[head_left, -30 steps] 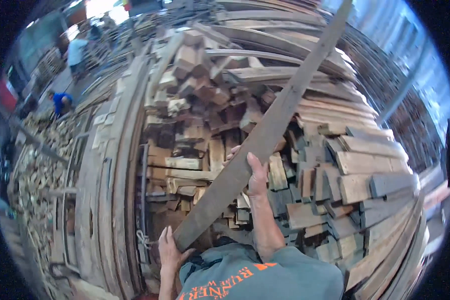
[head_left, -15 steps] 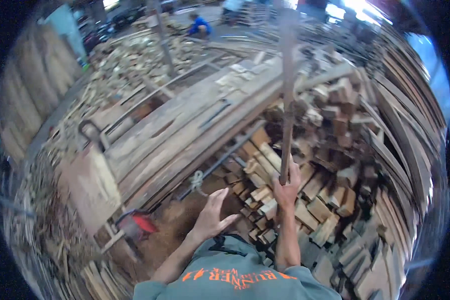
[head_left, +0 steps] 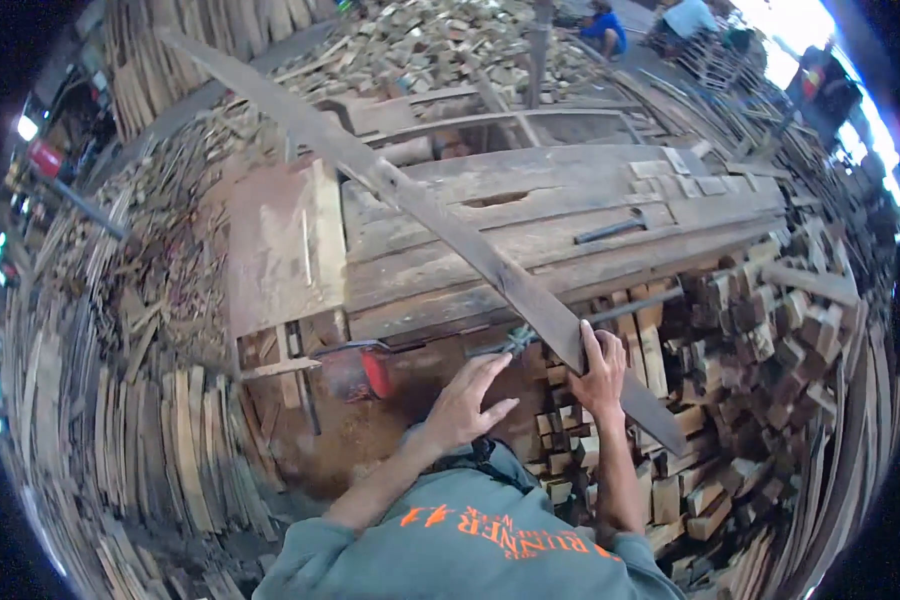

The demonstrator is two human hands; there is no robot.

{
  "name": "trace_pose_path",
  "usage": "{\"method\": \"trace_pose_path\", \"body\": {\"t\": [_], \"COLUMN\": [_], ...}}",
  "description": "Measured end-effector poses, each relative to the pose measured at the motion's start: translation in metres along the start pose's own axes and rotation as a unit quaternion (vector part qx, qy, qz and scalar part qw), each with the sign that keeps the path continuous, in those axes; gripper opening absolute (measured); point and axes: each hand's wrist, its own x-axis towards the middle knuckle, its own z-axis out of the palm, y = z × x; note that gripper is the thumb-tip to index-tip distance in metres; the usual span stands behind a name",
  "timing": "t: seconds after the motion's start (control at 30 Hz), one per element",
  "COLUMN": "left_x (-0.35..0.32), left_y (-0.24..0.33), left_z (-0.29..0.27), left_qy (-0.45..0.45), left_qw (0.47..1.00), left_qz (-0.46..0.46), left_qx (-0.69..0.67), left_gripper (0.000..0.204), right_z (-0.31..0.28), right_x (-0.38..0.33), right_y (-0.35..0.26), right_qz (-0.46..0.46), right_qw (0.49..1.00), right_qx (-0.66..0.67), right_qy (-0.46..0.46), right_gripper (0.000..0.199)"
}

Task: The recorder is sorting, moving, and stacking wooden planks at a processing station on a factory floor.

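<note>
A long dark wooden plank (head_left: pixel 440 225) runs from the upper left down to the lower right, above a wooden workbench (head_left: pixel 530 230). My right hand (head_left: pixel 602 372) grips the plank near its lower end. My left hand (head_left: pixel 467 402) hovers just left of it with fingers spread, holding nothing and close to the plank's underside. Stacked short wood blocks (head_left: pixel 760 340) lie beneath and to the right of both hands.
A red power tool (head_left: pixel 355 372) sits low beside the bench, left of my left hand. Upright planks (head_left: pixel 170 440) lean at the lower left. A heap of offcuts (head_left: pixel 440 40) lies beyond the bench, with two people (head_left: pixel 650 22) at the far top.
The view swung from the block stack to the workbench. The plank tipped from pointing up to lying diagonally across the bench. My left hand stays off it and open.
</note>
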Motion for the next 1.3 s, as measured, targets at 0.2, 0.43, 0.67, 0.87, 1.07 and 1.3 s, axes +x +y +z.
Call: {"method": "trace_pose_path", "body": {"t": [0.2,0.43,0.67,0.87,1.07,1.3], "left_x": [-0.001,-0.022,-0.018,-0.012,-0.008,0.006], "left_y": [-0.075,-0.117,-0.129,-0.145,-0.142,-0.142], "left_z": [-0.072,-0.124,-0.111,-0.101,-0.099,-0.095], "left_qy": [0.232,0.285,0.293,0.340,0.321,0.345], "left_qw": [0.950,0.912,0.875,0.834,0.820,0.785], "left_qz": [0.023,-0.115,-0.214,-0.210,-0.263,-0.300], "left_qx": [0.206,0.274,0.320,0.381,0.393,0.417], "left_gripper": [0.040,0.037,0.041,0.033,0.027,0.023], "right_z": [0.048,0.092,0.152,0.215,0.264,0.322], "right_x": [0.087,0.191,0.272,0.322,0.367,0.415], "right_y": [-0.014,-0.034,-0.040,-0.043,-0.035,-0.018], "right_qz": [-0.056,-0.144,-0.246,-0.314,-0.344,-0.270], "right_qw": [0.994,0.972,0.951,0.920,0.899,0.777], "right_qx": [-0.021,-0.046,-0.032,-0.023,-0.009,0.105], "right_qy": [-0.093,-0.177,-0.184,-0.233,-0.270,-0.559], "right_gripper": [0.084,0.077,0.067,0.072,0.057,0.043]}}
